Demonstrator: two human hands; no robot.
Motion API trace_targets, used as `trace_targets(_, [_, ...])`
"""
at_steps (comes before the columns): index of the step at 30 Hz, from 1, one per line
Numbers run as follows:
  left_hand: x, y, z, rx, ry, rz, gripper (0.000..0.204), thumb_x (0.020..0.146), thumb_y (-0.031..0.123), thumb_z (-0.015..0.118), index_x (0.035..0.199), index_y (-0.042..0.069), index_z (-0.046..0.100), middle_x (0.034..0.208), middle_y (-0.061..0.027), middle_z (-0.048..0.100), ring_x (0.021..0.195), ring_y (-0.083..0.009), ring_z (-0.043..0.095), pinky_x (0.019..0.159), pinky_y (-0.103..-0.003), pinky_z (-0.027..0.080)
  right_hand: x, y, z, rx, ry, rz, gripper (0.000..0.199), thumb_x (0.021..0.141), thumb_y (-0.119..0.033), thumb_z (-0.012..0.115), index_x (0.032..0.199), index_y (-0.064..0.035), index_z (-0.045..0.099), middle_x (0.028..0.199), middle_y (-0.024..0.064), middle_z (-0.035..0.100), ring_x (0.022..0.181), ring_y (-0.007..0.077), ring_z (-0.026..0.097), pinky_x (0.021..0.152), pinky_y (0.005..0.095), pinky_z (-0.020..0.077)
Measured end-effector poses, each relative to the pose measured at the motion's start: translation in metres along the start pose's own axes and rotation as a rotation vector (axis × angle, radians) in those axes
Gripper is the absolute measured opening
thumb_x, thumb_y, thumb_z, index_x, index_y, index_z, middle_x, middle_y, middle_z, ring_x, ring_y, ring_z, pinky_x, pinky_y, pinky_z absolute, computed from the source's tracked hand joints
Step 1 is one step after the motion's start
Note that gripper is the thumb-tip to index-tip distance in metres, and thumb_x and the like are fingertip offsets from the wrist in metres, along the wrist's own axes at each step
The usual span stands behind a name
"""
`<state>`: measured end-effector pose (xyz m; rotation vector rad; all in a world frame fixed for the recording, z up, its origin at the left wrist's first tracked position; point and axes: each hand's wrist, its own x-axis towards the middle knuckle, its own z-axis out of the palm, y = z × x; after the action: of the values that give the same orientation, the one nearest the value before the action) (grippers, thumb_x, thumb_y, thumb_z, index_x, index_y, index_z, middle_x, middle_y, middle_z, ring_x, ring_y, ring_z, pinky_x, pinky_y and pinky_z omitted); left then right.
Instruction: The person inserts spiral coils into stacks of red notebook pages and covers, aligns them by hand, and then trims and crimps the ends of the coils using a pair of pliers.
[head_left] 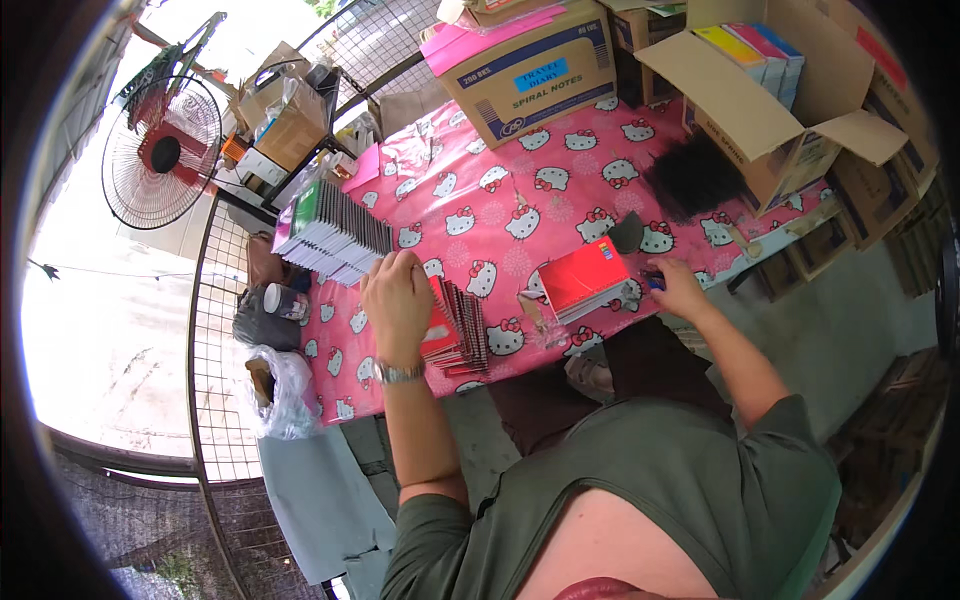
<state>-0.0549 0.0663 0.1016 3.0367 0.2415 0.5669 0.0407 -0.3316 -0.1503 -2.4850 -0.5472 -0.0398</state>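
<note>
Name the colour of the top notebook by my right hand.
The notebook is mostly red; see head view.

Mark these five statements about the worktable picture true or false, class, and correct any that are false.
1. The left hand has a watch at its wrist. True.
2. The tablecloth is plain blue. False: the tablecloth is pink with cartoon cats.
3. The carton at upper right stands open. True.
4. The fan is at the picture's right. False: the fan is at its left.
5. The right hand is left of the central red notebooks. False: the right hand is right of the central red notebooks.
</note>
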Motion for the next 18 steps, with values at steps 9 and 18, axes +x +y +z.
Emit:
trace_targets(9, [0.000,0.004,0.101,-0.093,0.126,0.090,0.021,0.081,0.012,0.064,0.101,0.004,0.064,0.103,-0.0159,0.066,0.101,-0.0361,0.059,0.090,-0.046,0.049,0.127,0.029,-0.003,-0.214,0.399,0.100,0.026,0.081,-0.017,0.067,0.103,-0.0036,0.063,0.104,0.0184,0.062,0.105,0.0367,0.060,0.086,0.0448,0.0529])
trace_targets(18, [-0.051,0.142,0.152,-0.126,-0.172,0.580,0.027,0.080,0.018,0.070,0.104,0.009,0.062,0.108,-0.0078,0.061,0.099,-0.0286,0.061,0.082,-0.040,0.052,0.170,0.041,0.005,-0.454,0.105,0.306,0.019,0.086,-0.016,0.059,0.101,-0.0045,0.065,0.110,0.0170,0.060,0.105,0.0341,0.063,0.087,0.0442,0.0551])
